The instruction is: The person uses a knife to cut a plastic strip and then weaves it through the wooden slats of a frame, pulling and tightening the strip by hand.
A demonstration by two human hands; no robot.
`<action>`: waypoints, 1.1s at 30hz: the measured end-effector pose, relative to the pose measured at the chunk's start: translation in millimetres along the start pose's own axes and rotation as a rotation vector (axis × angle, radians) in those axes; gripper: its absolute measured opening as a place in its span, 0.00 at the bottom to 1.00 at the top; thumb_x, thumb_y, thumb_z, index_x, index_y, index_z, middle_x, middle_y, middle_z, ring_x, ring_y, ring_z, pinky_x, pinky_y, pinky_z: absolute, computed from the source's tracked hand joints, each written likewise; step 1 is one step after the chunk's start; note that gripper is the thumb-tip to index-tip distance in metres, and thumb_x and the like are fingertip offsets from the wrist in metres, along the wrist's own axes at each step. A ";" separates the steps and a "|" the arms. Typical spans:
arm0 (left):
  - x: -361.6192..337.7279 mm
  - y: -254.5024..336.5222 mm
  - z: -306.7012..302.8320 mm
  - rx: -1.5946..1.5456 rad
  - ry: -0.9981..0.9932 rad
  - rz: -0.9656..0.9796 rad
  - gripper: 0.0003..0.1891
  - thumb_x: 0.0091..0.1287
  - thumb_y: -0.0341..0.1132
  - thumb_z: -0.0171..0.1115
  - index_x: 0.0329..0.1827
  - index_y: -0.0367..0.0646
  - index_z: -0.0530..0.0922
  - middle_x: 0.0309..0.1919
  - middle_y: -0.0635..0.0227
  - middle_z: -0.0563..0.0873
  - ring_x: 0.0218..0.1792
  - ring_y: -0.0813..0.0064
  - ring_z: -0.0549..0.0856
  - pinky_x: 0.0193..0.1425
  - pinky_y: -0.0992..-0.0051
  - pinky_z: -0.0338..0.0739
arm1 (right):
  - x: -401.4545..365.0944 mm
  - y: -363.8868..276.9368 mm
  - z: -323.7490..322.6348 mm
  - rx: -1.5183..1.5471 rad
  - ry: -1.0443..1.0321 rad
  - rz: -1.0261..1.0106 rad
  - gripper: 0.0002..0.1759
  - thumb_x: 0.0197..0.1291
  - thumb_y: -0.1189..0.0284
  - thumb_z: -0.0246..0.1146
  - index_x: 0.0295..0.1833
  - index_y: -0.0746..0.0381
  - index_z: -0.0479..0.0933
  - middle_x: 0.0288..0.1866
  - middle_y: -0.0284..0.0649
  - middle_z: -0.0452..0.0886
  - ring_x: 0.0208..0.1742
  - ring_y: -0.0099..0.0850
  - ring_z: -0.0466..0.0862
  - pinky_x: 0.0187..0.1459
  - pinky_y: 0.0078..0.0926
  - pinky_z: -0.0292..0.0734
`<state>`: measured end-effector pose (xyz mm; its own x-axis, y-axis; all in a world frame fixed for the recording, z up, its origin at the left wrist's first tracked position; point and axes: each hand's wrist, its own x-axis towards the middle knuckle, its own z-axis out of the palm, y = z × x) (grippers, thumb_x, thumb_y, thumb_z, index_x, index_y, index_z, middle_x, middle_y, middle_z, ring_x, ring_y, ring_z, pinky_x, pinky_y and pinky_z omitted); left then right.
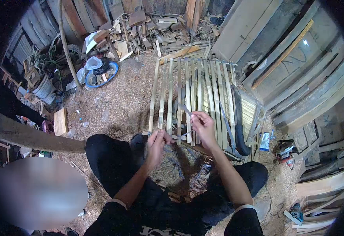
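In front of my knees stands a frame of several pale wooden slats (169, 94), joined by rails at both ends. My right hand (203, 128) is closed above the slats, pinching a thin grey strip (185, 109) that sticks out up and to the left. Near the frame's close rail is my left hand (157, 144), its fingers curled together; whatever they hold is hidden. A similar dark strip (228, 128) lies along the right-hand slats. Beside it, a thick black curved piece (240, 137) runs down the frame's right side.
Scrap wood (148, 33) is heaped at the back. A blue-rimmed basin (111, 74) with bags stands back left. Long boards (309, 90) lean at right, near a red-and-grey power tool (286, 153). A wooden beam (38, 135) crosses at left, close to a blurred person (40, 192).
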<state>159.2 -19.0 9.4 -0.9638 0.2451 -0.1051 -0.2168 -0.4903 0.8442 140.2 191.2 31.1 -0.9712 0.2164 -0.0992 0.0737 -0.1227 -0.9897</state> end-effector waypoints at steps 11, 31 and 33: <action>-6.5 10.7 -10.6 0.571 -0.014 0.063 0.19 0.83 0.39 0.50 0.32 0.37 0.74 0.26 0.71 0.77 0.30 0.80 0.76 0.38 0.76 0.72 | 5.0 19.5 -1.5 -0.290 0.032 -0.265 0.05 0.73 0.77 0.62 0.48 0.69 0.79 0.32 0.34 0.82 0.34 0.18 0.78 0.39 0.21 0.74; 42.4 62.9 24.1 1.272 -0.335 0.679 0.09 0.55 0.30 0.76 0.39 0.46 0.90 0.32 0.65 0.88 0.39 0.64 0.82 0.48 0.65 0.75 | -15.2 -1.6 11.4 -0.353 -0.219 -0.168 0.13 0.70 0.75 0.65 0.54 0.72 0.83 0.44 0.38 0.88 0.41 0.19 0.84 0.37 0.21 0.81; 43.7 61.5 21.0 1.319 -0.296 0.673 0.09 0.55 0.32 0.77 0.39 0.47 0.90 0.32 0.68 0.88 0.40 0.66 0.81 0.51 0.64 0.71 | -15.9 -1.8 8.7 -0.364 -0.276 -0.146 0.13 0.70 0.75 0.65 0.54 0.72 0.83 0.45 0.38 0.88 0.41 0.19 0.84 0.39 0.21 0.81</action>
<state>107.0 -20.9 67.8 -0.7235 0.5206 0.4533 0.6855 0.4644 0.5607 153.6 179.6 35.3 -0.9975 -0.0652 0.0256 -0.0410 0.2478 -0.9679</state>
